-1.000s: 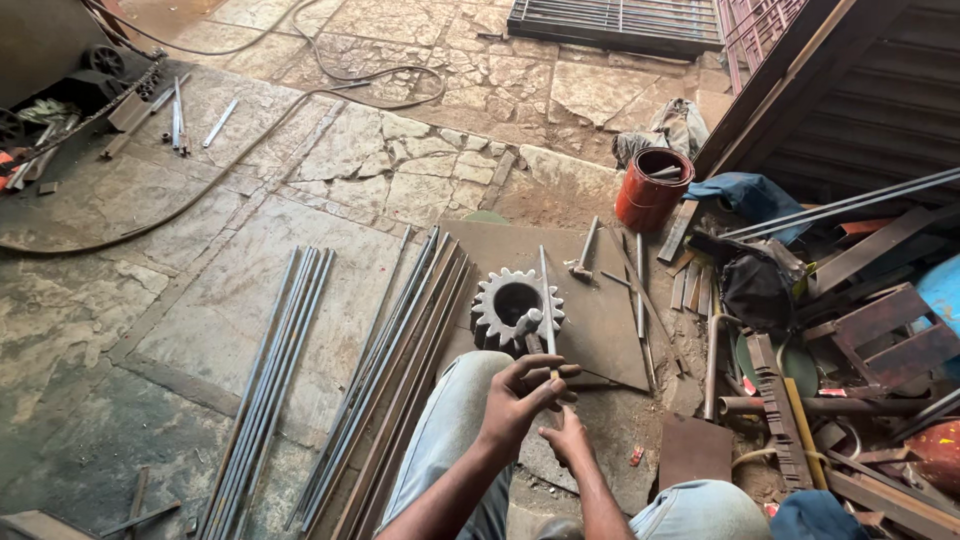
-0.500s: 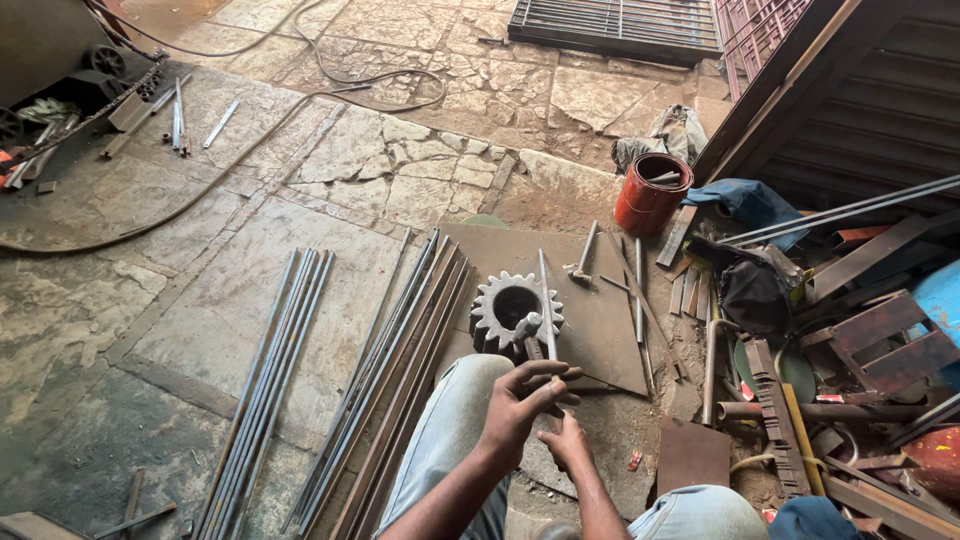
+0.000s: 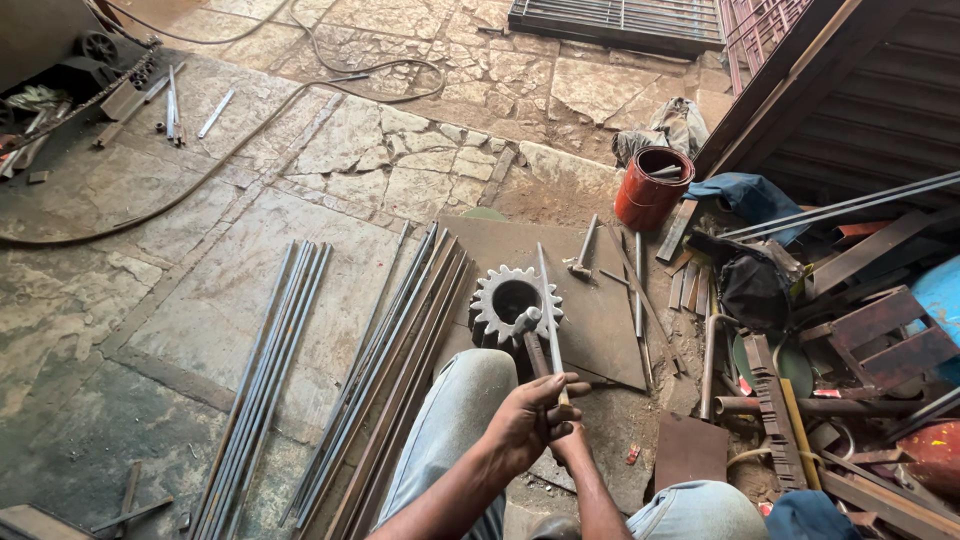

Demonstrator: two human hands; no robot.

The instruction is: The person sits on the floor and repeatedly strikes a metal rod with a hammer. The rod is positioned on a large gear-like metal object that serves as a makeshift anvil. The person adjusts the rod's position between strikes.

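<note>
Left hand (image 3: 528, 420) closed around the handle of a hammer (image 3: 530, 335) together with a thin flat metal strip (image 3: 548, 310), fingers wrapped and pressed together over both. Right hand (image 3: 568, 445) mostly hidden beneath the left; grip state cannot be told, apparently touching the lower end of the same strip. Hammer head resting at the near rim of a toothed steel gear (image 3: 515, 300); strip laid across the gear's right side, pointing away over its teeth. Gear lying flat on a rusty steel plate (image 3: 600, 330), just beyond the left knee (image 3: 460, 400) in light trousers. Second hammer (image 3: 583, 250) and loose rods farther back on the plate, untouched. Bundles of long steel rods (image 3: 265, 370) and flat bars (image 3: 400, 350) on the stone floor to the left. Red metal can (image 3: 652, 187) beyond the plate; heap of scrap angle iron and brackets (image 3: 860, 330) to the right. Progress, as judged: strip positioned against the gear and hammer in hand, no visible mark, cut or bend on the strip yet; the working of the strip seemingly not begun.
</note>
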